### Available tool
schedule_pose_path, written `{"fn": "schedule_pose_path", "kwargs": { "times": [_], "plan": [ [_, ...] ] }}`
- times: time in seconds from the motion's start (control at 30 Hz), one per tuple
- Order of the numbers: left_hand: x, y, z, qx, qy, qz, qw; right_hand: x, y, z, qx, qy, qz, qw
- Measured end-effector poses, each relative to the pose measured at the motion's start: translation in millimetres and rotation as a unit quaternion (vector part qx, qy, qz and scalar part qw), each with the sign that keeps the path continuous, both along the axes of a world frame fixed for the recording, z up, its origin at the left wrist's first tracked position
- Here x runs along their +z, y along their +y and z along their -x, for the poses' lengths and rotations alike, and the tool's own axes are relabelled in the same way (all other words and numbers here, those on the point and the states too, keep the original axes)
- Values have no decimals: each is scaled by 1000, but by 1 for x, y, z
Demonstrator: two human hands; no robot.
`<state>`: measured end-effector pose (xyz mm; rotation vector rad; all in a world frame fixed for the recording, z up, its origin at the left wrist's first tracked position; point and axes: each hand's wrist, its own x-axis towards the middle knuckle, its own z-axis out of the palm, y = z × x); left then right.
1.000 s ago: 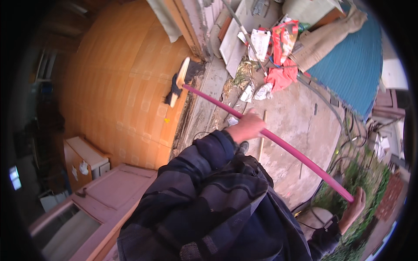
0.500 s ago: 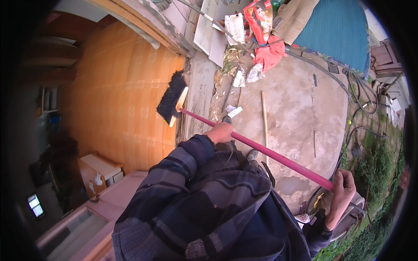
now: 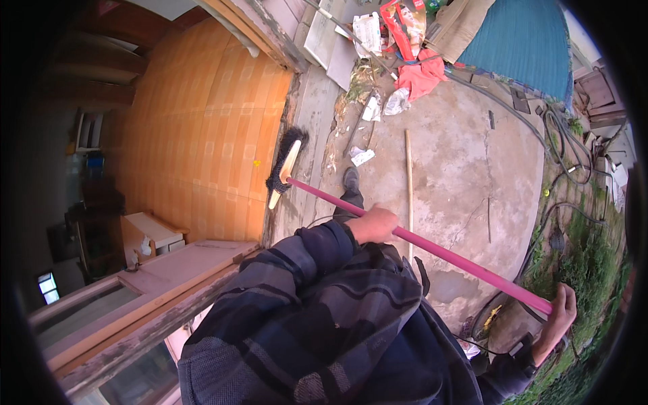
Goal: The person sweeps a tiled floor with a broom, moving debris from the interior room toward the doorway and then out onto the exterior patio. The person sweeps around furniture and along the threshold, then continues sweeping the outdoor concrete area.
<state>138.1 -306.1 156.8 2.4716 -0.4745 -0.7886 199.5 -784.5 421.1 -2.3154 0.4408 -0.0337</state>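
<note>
A broom with a long pink handle [image 3: 466, 265] slants across my front. My left hand [image 3: 375, 225] is wrapped round the handle partway along it. At the handle's far right end my right hand [image 3: 560, 312] closes round the tip. The broom head [image 3: 290, 164], a pale wooden block with black bristles, rests at the edge of the doorway sill, where the orange floor meets the worn grey threshold. A small yellow scrap [image 3: 257, 163] lies on the orange floor [image 3: 202, 135] to the left of the bristles.
A wooden stick [image 3: 409, 162] lies on the concrete [image 3: 452, 182]. Beyond it are a red cloth [image 3: 420, 79], white scraps [image 3: 362, 156] and a blue-green mat [image 3: 516, 47]. Dark hoses [image 3: 570, 145] coil at right beside plants [image 3: 580, 260]. A door frame [image 3: 155, 307] stands at lower left.
The broom head has been drawn right, from the orange floor onto the sill edge. Both hands have shifted right and slightly down with the handle. The yellow scrap now shows.
</note>
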Motion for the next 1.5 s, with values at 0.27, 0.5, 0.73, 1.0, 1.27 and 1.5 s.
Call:
{"fn": "schedule_pose_path", "kwargs": {
  "times": [0.27,0.5,0.73,1.0,1.27,1.5],
  "plan": [
    [41,-46,19,-130,40,111,985,-23,-105,66,49,15,117,992],
    [46,-4,16,-125,2,75,989,-83,-102,88,-121,140,-73,980],
    [30,101,-12,47,-97,-128,986,-94,46,20,8,88,-53,995],
    [-6,185,-12,242,-83,-125,959,-30,192,-12,174,36,-32,984],
    [-55,75,88,274,3,-84,958,-29,140,-6,220,78,38,972],
    [-43,-15,153,281,41,-62,957,-28,65,8,248,63,59,965]
  ]
}}
